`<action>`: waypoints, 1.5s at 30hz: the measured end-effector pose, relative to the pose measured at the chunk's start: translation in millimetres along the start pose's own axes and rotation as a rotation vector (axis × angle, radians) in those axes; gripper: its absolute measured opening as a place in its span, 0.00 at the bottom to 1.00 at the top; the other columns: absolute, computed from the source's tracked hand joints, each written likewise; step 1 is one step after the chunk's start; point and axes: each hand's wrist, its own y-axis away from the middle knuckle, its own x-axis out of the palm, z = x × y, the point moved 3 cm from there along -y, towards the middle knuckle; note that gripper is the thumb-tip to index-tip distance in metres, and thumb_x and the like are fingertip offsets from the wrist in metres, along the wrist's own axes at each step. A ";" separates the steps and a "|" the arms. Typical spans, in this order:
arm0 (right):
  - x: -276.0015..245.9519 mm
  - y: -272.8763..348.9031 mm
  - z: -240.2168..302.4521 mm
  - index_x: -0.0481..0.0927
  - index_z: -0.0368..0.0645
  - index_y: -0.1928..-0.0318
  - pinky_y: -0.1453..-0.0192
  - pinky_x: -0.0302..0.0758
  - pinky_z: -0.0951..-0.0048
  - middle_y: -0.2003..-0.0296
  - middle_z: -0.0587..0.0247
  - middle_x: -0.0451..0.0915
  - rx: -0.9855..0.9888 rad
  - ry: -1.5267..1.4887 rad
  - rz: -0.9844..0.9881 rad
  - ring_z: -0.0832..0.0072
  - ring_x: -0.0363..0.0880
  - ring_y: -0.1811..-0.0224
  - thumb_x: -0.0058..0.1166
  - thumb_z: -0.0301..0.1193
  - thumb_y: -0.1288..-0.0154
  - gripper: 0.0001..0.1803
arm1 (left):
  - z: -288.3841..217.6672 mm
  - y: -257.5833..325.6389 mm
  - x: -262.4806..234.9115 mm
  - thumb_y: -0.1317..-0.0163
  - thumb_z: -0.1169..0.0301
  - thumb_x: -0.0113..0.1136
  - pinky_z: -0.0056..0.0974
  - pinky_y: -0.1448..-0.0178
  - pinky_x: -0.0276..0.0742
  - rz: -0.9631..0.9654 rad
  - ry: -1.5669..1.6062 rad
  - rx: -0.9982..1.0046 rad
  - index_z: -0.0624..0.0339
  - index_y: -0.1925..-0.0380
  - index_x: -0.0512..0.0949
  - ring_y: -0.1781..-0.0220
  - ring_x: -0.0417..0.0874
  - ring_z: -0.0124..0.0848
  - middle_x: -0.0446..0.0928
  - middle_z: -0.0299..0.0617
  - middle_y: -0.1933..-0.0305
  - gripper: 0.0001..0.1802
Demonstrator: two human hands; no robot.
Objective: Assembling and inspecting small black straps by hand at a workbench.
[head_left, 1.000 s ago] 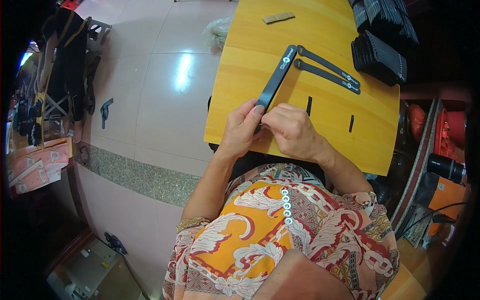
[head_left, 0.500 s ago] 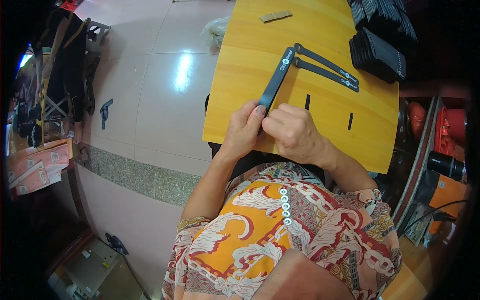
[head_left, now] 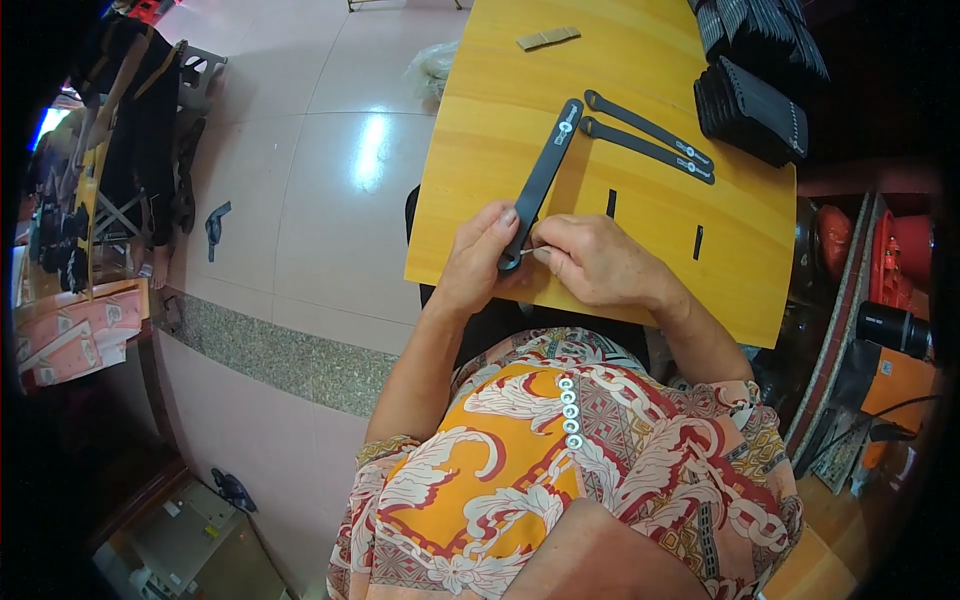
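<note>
The yellow worktop (head_left: 480, 165) carries the work. Above its near left part, the left hand (head_left: 478, 255) has its grip clasped round the lower end of a long dark strap (head_left: 545, 170), thumb on top; the strap slants up toward the worktop's far side, its slotted end lowest, by the worktop's near edge. Above the same near edge, the right hand (head_left: 600, 262) has curled fingers, its grip pinching a small pale thing (head_left: 530, 250) beside the slotted end; its kind is too small to tell.

Two more dark straps (head_left: 645, 150) lie side by side across the worktop's middle, slotted ends toward its left side. On the worktop's nearer right part lie two short black strips (head_left: 611, 203), well apart from each other. A flat brown piece (head_left: 548, 39) lies at the worktop's far left. Along the worktop's far right side sit a black stack (head_left: 752, 112) and, farther up, a larger dark pile (head_left: 765, 35). A clear plastic bag (head_left: 432, 70) shows just beyond the worktop's left edge.
</note>
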 end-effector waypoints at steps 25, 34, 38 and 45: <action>7.0 4.7 7.2 0.70 0.39 0.76 0.71 0.72 0.56 0.79 0.50 0.75 -0.138 0.270 0.212 0.52 0.76 0.75 0.51 0.29 0.48 0.07 | -5.8 -9.3 12.7 0.36 0.62 0.48 0.26 0.76 0.57 0.050 -0.314 -0.124 0.60 0.74 0.72 0.79 0.61 0.17 0.64 0.28 0.80 0.14; 36.2 27.5 11.7 0.68 0.38 0.76 0.73 0.71 0.57 0.81 0.50 0.73 -0.070 0.166 -0.087 0.52 0.75 0.77 0.47 0.24 0.48 0.04 | 0.1 -5.9 15.3 0.37 0.63 0.49 0.25 0.79 0.55 -0.200 -0.149 -0.012 0.60 0.74 0.73 0.83 0.62 0.18 0.66 0.30 0.83 0.13; 43.3 31.9 15.3 0.66 0.37 0.76 0.75 0.70 0.56 0.82 0.48 0.71 0.041 0.182 -0.179 0.51 0.74 0.78 0.47 0.22 0.48 0.04 | 7.2 -8.5 16.6 0.37 0.64 0.49 0.24 0.78 0.57 -0.328 -0.071 0.083 0.59 0.74 0.71 0.82 0.63 0.18 0.66 0.31 0.83 0.11; 52.4 35.4 17.6 0.64 0.35 0.75 0.75 0.68 0.54 0.83 0.45 0.68 0.102 0.076 -0.271 0.48 0.71 0.79 0.46 0.18 0.48 0.05 | 7.9 -5.1 23.2 0.34 0.66 0.44 0.25 0.78 0.57 -0.420 -0.082 0.171 0.60 0.74 0.69 0.82 0.63 0.19 0.67 0.32 0.83 0.12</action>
